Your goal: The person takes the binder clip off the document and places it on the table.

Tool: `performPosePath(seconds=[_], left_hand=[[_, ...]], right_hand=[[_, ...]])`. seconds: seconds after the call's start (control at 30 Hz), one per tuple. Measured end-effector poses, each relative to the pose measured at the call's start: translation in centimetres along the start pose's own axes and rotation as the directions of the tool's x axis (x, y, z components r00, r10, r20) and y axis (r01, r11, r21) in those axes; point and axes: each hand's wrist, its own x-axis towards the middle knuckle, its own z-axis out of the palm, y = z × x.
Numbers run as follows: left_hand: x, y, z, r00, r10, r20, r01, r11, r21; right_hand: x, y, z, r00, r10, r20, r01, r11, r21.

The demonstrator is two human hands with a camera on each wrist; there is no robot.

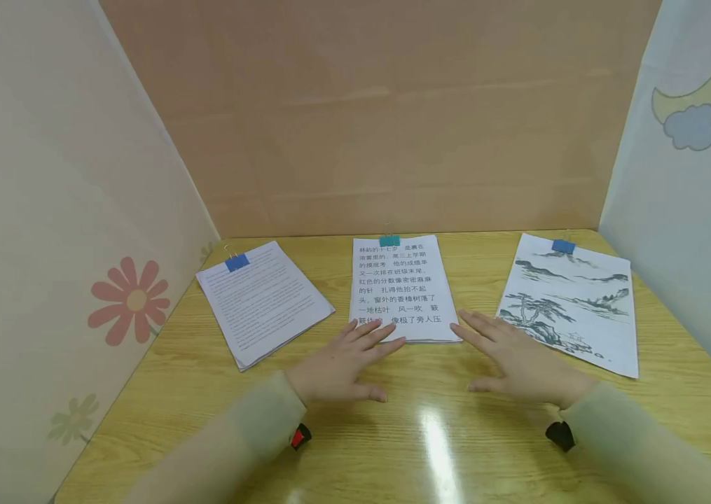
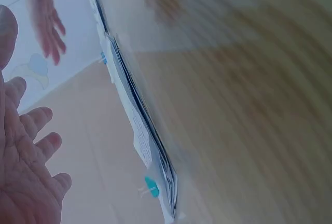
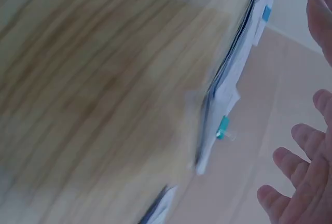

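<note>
Three clipped stacks of paper lie in a row on the table. The middle stack (image 1: 396, 290) bears large printed characters and a teal binder clip (image 1: 389, 241) at its top edge. My left hand (image 1: 345, 360), fingers spread and palm down, is over the table with its fingertips overlapping that stack's lower left corner in the head view. Likewise spread, my right hand (image 1: 515, 357) is between the middle stack and the right stack (image 1: 582, 301), which shows an ink landscape and has a blue binder clip (image 1: 564, 246). Neither hand holds anything.
At the left a stack of small-print pages (image 1: 263, 301) lies tilted, with another blue binder clip (image 1: 237, 262). Patterned side walls (image 1: 33, 210) and a plain brown back wall (image 1: 393, 126) enclose the wooden table (image 1: 387, 448). Dark straps circle both wrists.
</note>
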Motion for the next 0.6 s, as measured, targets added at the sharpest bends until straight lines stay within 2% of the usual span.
performPosePath(seconds=[0.1,0.2,0.3,0.4,0.6], left_hand=[[1.0,0.8,0.4,1.000,0.014,-0.020,-0.014,1.000,-0.012],[1.9,1.4,0.8,0.999,0.023,-0.022,-0.023,0.999,-0.025],[2.7,1.9,1.3,0.999,0.024,-0.021,-0.025,0.998,-0.050],[3.5,2.3,1.7,1.000,0.007,-0.019,-0.009,0.995,-0.102],[5.3,2.9,2.1,0.999,-0.041,-0.035,0.031,0.969,-0.247]], right_hand=[[-0.5,1.4,0.2,0.996,0.085,0.011,-0.086,0.993,0.078],[-1.2,3.0,0.2,0.978,0.200,0.055,-0.207,0.961,0.183],[-1.9,4.8,0.1,0.948,0.302,0.098,-0.318,0.903,0.290],[-2.5,6.6,-0.3,0.924,0.367,0.105,-0.380,0.856,0.352],[-3.6,10.0,-1.3,0.856,0.498,0.138,-0.510,0.774,0.375]])
